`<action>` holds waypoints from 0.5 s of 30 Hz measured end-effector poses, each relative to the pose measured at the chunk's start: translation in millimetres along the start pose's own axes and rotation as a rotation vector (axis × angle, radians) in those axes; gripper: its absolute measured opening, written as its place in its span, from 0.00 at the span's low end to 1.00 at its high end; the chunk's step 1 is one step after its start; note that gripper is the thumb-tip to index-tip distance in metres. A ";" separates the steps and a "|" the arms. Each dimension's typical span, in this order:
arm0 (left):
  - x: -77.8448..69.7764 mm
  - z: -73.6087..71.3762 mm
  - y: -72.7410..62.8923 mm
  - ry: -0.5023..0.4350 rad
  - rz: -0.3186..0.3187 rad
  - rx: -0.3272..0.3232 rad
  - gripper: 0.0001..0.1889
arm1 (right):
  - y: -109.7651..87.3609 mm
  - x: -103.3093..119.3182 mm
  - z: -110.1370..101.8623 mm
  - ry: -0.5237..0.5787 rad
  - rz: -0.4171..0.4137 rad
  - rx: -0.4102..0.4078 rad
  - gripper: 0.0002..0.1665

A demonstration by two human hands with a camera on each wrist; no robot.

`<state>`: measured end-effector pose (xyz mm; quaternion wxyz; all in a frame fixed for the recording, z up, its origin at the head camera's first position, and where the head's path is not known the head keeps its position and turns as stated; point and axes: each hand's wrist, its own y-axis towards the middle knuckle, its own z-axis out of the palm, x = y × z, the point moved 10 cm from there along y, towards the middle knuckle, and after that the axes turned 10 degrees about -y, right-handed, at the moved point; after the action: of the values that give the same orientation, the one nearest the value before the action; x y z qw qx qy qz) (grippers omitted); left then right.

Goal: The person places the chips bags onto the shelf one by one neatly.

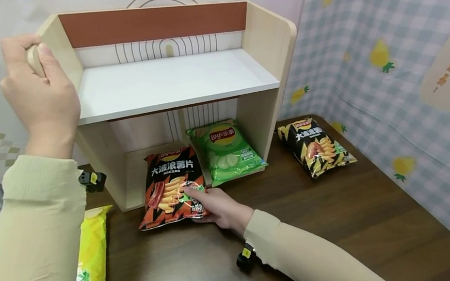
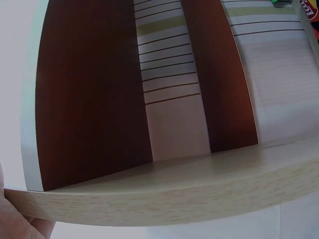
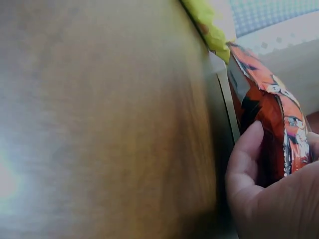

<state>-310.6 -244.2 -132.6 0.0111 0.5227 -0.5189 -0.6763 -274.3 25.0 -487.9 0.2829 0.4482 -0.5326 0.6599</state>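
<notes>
My left hand (image 1: 41,93) grips the upper front corner of the left side panel of a small wooden shelf (image 1: 176,82). The wrist view on that side shows the panel's edge (image 2: 164,201) and part of the hand (image 2: 20,221). With my right hand (image 1: 224,207) I hold a red and black bag of potato chips (image 1: 163,182) by its lower right side, thumb on the front. This bag leans at the left of the shelf's lower compartment, its bottom reaching out past the front. Beside it, a green chip bag (image 1: 227,152) leans in the same compartment.
A black and yellow chip bag (image 1: 314,146) lies on the dark wooden table (image 1: 343,220), right of the shelf. Left of the shelf lies a yellow chip bag (image 1: 93,259), partly hidden by my left sleeve. Patterned cloth (image 1: 393,59) hangs behind and to the right.
</notes>
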 end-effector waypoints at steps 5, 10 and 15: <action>-1.9 1.8 0.2 0.007 0.005 0.001 0.12 | -14.9 -9.2 0.9 0.003 0.012 0.040 0.56; -3.1 0.4 2.1 0.017 0.012 -0.009 0.14 | -26.3 -18.7 13.1 0.032 0.022 0.134 0.40; -2.4 0.6 0.9 0.013 0.010 -0.004 0.12 | -27.8 -22.9 15.6 0.121 0.017 0.111 0.31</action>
<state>-310.4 -242.9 -130.4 0.0187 0.5245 -0.5201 -0.6738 -236.0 20.0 -495.3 0.2834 0.4182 -0.4808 0.7167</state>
